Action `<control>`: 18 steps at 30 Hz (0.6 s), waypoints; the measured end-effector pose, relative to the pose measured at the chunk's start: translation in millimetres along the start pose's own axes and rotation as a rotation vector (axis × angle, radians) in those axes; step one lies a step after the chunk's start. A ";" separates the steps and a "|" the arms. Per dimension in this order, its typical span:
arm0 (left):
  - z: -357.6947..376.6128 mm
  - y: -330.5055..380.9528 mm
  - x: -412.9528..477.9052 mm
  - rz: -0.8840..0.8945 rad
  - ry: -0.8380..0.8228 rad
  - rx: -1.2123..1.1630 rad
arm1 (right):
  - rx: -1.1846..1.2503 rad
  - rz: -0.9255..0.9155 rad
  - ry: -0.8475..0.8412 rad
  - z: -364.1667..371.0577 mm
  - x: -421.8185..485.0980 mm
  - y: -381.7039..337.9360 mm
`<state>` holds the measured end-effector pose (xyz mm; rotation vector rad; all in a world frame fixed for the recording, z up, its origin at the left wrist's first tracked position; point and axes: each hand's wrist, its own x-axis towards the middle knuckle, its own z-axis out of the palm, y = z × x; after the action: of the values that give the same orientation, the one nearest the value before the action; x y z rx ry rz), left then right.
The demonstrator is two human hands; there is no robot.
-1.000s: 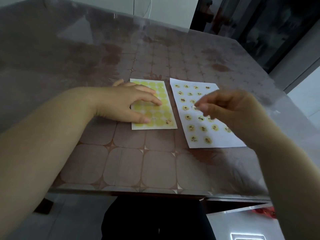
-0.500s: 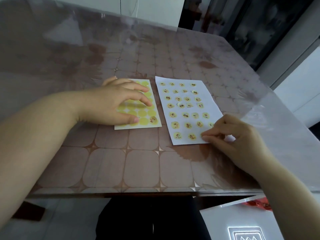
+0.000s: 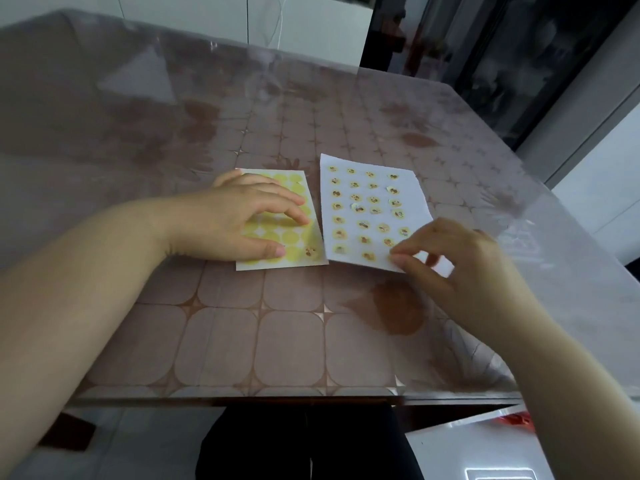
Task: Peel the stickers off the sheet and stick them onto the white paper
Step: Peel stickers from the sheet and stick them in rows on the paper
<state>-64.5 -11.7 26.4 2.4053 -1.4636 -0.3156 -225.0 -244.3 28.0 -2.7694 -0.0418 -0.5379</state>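
Sticker sheet pinned flat, white paper touched at its corner.
The sticker sheet [image 3: 298, 188] is pressed onto the surface [image 3: 277, 341] by the left hand's [image 3: 239, 220] spread fingers. The white paper [image 3: 417, 202] lies at its 3 o'clock. The paper's 5 o'clock corner is touched by the right hand [image 3: 457, 258]; its grip cannot be told.

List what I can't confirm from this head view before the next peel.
1. Head view: the left hand covers much of the sticker sheet. Any stickers beneath it are hidden, and only one sticker shows.
2. Head view: the right hand fingers hide the near corner of the white paper. They are blurred, so whether they pinch a sticker is unclear.
3. Head view: the sticker pictures are too small to read.
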 end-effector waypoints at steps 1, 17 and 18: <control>-0.2 -0.5 -0.3 0.000 -0.004 -0.004 | -0.023 0.012 -0.026 2.0 5.5 -5.1; 0.4 -3.6 -0.3 -0.017 -0.035 -0.038 | -0.016 0.094 -0.392 1.0 19.8 -12.5; 0.4 -4.0 -0.2 -0.019 -0.038 -0.032 | 0.009 0.089 -0.382 -0.4 17.7 -10.2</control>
<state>-61.5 -9.8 24.6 2.4017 -1.4411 -0.3880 -209.6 -235.3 38.0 -2.8077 -0.0071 0.0180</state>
